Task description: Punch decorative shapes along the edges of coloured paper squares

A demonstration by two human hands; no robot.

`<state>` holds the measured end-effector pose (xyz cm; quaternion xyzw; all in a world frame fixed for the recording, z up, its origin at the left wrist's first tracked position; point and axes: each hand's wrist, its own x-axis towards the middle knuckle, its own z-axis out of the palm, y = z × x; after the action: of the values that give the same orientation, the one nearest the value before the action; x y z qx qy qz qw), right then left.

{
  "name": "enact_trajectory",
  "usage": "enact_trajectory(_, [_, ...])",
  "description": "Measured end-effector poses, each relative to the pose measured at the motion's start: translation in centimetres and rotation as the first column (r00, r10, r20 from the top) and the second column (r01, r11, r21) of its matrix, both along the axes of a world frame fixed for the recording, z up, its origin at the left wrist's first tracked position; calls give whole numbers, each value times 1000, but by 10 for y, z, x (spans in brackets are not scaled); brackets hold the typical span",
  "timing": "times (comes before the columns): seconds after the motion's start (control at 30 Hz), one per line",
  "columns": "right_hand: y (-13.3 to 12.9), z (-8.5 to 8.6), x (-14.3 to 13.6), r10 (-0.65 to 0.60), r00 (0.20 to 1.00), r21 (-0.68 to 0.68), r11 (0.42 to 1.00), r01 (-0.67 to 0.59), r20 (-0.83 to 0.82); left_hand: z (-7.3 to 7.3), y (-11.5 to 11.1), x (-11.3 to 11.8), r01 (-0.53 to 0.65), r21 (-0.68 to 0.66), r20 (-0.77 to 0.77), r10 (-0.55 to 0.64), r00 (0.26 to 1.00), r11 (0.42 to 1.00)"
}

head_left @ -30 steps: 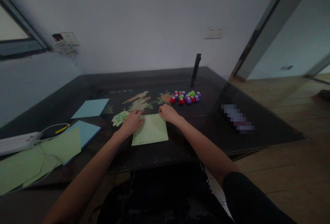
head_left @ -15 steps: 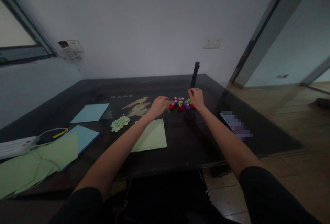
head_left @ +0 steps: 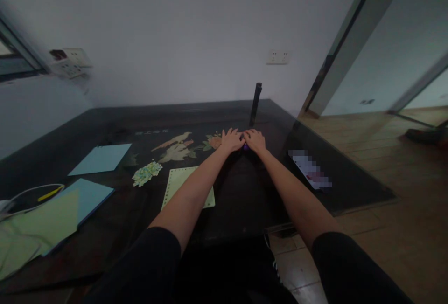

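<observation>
My left hand (head_left: 232, 140) and my right hand (head_left: 255, 140) meet on the dark table, laid over a cluster of small round balls with eye-like dots. Only a bit of a purple ball (head_left: 246, 147) shows between them; the others are hidden under my palms. My left fingers are spread and stretched forward. On the right, the fingers lie extended across the top, their tips touching the left hand. Below my left forearm, partly covered by it, is a pale green sheet with holes along its edge (head_left: 178, 176).
A pile of small pale paper pieces (head_left: 147, 173) lies left of the sheet. Further left are a blue sheet (head_left: 101, 159) and stacked green sheets (head_left: 52, 220). A black upright stick (head_left: 255, 103) stands behind my hands. A flat pixelated object (head_left: 310, 169) lies at right.
My hands came together from either side and now cover the coloured balls, which were in plain sight between them. The camera view has shifted slightly to the right.
</observation>
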<state>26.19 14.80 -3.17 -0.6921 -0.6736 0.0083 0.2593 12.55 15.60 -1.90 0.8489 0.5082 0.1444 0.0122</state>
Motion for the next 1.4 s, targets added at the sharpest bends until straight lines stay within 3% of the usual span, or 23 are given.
enact_trajectory(0.43, [-7,-2,-29,15,1000,15,1000,-15,-15,-3,3,-22,11,48,-75,-8,997,999])
enact_trajectory(1.13, [-11,1,-179,159,986,-12,987,-160,-43,2,-21,-169,-160,38,-159,164,974,986])
enact_trajectory(1.4, [-15,7,-210,215,975,-66,974,-218,-54,5,-28,-198,-202,18,-166,202,965,979])
